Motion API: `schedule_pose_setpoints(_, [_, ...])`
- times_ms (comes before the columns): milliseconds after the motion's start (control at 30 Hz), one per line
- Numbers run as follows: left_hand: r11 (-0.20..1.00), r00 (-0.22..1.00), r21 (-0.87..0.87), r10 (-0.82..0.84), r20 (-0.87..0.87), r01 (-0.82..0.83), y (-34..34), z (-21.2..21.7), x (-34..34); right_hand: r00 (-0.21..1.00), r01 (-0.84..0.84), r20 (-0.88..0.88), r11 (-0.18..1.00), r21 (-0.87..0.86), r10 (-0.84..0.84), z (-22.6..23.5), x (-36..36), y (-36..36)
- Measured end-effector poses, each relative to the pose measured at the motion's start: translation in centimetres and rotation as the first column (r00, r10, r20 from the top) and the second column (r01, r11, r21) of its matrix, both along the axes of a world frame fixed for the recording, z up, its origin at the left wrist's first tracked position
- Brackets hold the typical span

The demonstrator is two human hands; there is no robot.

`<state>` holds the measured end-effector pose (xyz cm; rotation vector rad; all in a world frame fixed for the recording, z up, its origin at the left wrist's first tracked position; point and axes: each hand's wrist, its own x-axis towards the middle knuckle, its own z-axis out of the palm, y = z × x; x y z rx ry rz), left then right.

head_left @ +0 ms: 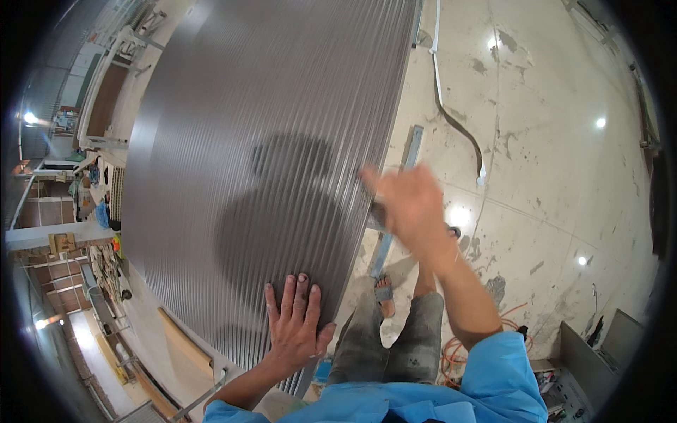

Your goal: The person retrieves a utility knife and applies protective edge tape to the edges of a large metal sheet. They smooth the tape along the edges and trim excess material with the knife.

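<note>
A large dark grey-brown panel (204,141) with fine parallel ribs lies in front of me, my shadow on its surface. My left hand (296,328) rests flat on the near end of this ribbed panel, fingers spread and holding nothing. Over the panel's right edge is my right hand (409,204), smeared by motion. One finger points toward the ribs, but the rest of the grip cannot be made out. Just below that hand, a dark piece (376,216) shows at the edge; its kind is unclear.
A metal support bar (412,144) shows beside the panel's right edge. On the pale, stained floor (536,211) lies a long thin strip (458,125). An orange hose (451,352) coils by my legs, near an open case (578,366). Racks and stacked materials (106,268) line the left.
</note>
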<state>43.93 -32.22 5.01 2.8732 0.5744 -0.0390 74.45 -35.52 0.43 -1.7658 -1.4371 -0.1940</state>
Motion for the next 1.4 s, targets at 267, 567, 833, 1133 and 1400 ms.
schedule_pose_setpoints(267, [0.984, 0.989, -0.118, 0.142, 0.037, -0.136, 0.9, 0.2, 0.1, 0.974, -0.147, -0.150, 0.976, 0.164, 0.172, -0.8, -8.7, -4.2])
schedule_pose_setpoints(567, [0.988, 0.990, -0.072, 0.139, 0.034, -0.136, 0.7, 0.0, -0.3, 0.990, -0.026, -0.143, 0.997, -0.079, 0.015, -1.1, -2.2, -0.2])
schedule_pose_setpoints(833, [0.966, 0.961, -0.121, 0.244, 0.133, -0.228, 0.6, -0.1, -0.8, 0.947, -0.302, -0.096, 0.952, 0.051, 0.305, -0.9, -12.6, -6.7])
schedule_pose_setpoints(1133, [0.965, 0.962, -0.117, 0.246, 0.121, -0.233, 0.5, 0.0, -0.9, 0.986, 0.064, -0.165, 0.976, 0.210, -0.029, -3.2, -8.7, -2.5])
schedule_pose_setpoints(1400, [0.963, 0.954, -0.150, 0.248, 0.167, -0.224, 0.8, 0.3, -0.9, 0.936, -0.215, -0.225, 0.946, 0.243, 0.270, -1.7, -15.3, -7.0])
